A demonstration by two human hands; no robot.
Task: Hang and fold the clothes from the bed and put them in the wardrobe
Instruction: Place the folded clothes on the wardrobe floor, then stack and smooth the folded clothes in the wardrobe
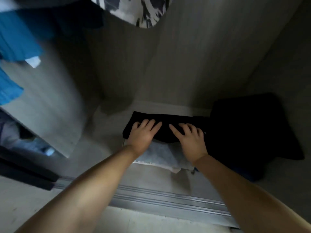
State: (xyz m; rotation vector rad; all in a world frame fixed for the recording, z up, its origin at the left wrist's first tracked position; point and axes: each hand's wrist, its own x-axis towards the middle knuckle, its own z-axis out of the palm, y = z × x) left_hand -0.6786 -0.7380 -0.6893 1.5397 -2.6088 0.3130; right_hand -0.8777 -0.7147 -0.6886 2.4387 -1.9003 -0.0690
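1. Folded black garment (161, 121) lies on the wardrobe floor (107, 125), atop a pale grey folded item (158, 153).
2. Left hand (143, 133) and right hand (190, 138) press it, fingers flat, released.
3. Dark bundle (252, 128) at right, possibly clothing; too dim.

This is looking like a bedroom in a home, with the camera peering down into a built-in wardrobe (185, 56) whose plain grey walls are filling the middle of the frame. A blue garment (18, 37) and a black-and-white patterned one (139, 9) are hanging at the upper left and top, folded clothes, among them a folded black garment (161, 121), are lying stacked on the wardrobe floor at the centre, and a metal sliding-door track (168, 199) is running across the lower part of the frame.
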